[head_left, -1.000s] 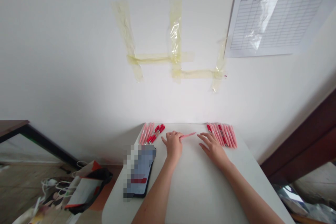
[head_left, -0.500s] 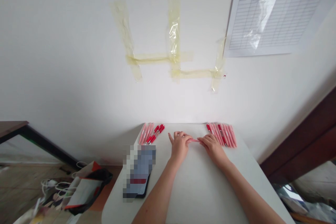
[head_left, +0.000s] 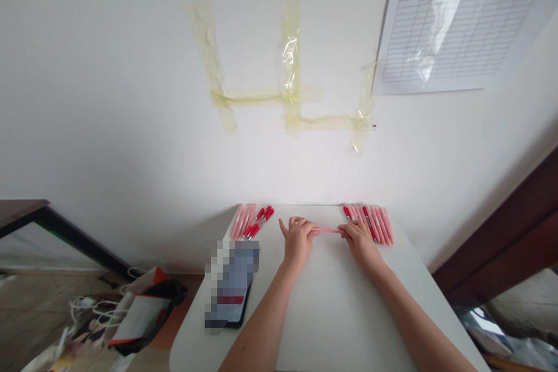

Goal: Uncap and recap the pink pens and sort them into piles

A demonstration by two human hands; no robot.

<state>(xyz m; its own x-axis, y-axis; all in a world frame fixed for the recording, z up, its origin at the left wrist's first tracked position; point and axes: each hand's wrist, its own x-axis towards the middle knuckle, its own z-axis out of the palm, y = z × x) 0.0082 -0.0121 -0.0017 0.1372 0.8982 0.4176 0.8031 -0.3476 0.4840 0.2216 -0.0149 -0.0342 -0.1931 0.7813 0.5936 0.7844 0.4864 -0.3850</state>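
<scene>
A slim pink pen (head_left: pixel 327 230) lies crosswise between my two hands, above the white table (head_left: pixel 335 314). My left hand (head_left: pixel 299 241) is closed on its left end, with the little finger side turned away from view. On the other end, the fingers of my right hand (head_left: pixel 360 242) pinch the pen; its tips are partly hidden. Just right of that hand is a row of pink pens (head_left: pixel 383 226) with a couple of red ones among them. At the far left of the table lie several pink pens (head_left: pixel 243 222) beside a few red pens (head_left: pixel 257 226).
A phone (head_left: pixel 235 288), partly pixelated, lies at the table's left edge. The wall behind carries yellowish tape (head_left: pixel 290 58) and a printed sheet (head_left: pixel 453 29). Bags and cables (head_left: pixel 139 314) are on the floor at left; a dark brown wooden piece (head_left: pixel 497 244) stands at right.
My right hand has slid a little to the right along the pen, so more of it shows between the hands. My left hand stays almost where it was.
</scene>
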